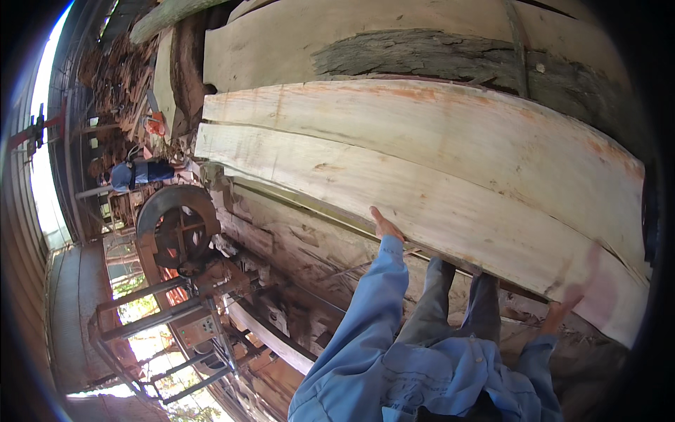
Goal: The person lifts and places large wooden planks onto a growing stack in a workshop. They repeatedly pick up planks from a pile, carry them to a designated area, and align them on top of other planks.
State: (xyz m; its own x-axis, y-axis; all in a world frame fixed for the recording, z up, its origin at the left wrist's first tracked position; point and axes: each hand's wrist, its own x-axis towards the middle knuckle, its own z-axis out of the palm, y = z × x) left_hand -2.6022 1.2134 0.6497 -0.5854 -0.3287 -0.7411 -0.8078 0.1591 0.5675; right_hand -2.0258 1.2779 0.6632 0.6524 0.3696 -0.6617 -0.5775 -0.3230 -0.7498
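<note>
At the far left we see a bright opening and a corrugated wall [24, 295], then a person in a blue shirt [133, 174] bent among stacked offcuts well away from us. Just right of that person stands the rusty saw wheel [176, 226] on its metal frame [151, 316], with a small control box below it.

Moving right, our left hand [386, 226] comes up on a light-blue sleeve and lies against the lower edge of the pale plank [422, 190]. The fingers [380, 216] look nearly straight and close together, pressed flat to the wood and not wrapped round it; the thumb side is hidden, so we cannot tell if anything curls under the edge.

The plank runs from beside the saw wheel across most of the view, with a second pale board [436, 119] above it and a bark-faced slab [422, 53] higher up. We judge it heavy and stiff, long enough to swing at its ends, rough-sawn and splintery, not slippery. We would take it along the lower edge, hands well apart, palms under.

At the right, our right hand [573, 292] is blurred near the plank's lower right part. It seems spread open towards the wood, but we cannot tell whether it touches.
</note>
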